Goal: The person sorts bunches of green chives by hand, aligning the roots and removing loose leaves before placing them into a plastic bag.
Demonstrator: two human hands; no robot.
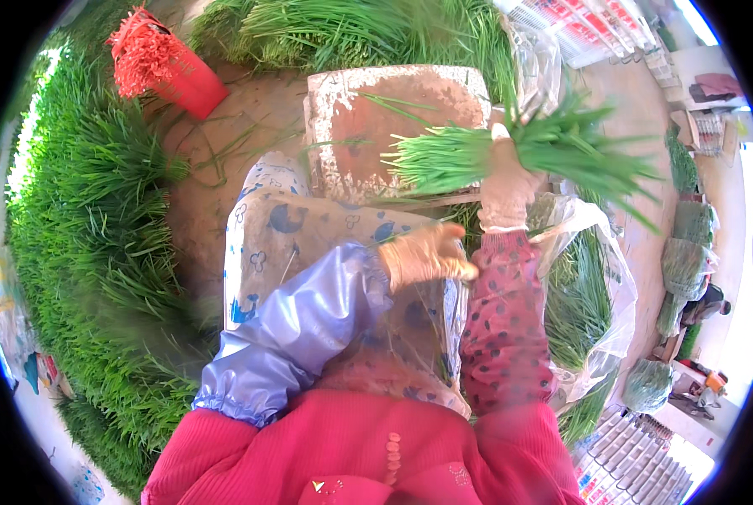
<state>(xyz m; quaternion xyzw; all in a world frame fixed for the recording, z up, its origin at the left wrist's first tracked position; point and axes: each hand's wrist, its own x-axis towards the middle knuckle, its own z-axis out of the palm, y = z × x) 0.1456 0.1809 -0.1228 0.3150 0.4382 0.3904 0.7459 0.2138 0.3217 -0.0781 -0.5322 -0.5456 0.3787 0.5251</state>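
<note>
The landmark is a low table [444, 87], its top worn brown with flaking white paint; the right hand [509, 172], in a pale glove, is closed around a bunch of long green chive-like leaves [444, 151] above the right part of the table; the cut stem ends point left across the table top, and the leafy tips spread past its right edge, blurred; a few loose blades lie on the table top; the left hand [427, 255], in an orange-tan glove, is at the near side of the table, its fingers spread and partly bent, with nothing visible in its grip; its fingertips are just beside the dotted red sleeve [507, 320] of the right arm, and contact cannot be confirmed; a glossy violet sleeve cover [301, 311] is on the left arm; a clear apron with blue print [280, 223] covers the lap on the near side of the table; a red bucket [196, 88] holding red strips [139, 63] is left of the table, on the brown floor [250, 118]; a heap of greens [326, 34] lies beyond the table, and a taller bank of greens [82, 227] is well to its left; a clear plastic bag [619, 282] containing greens is to the right of the table and nearer than it.
</note>
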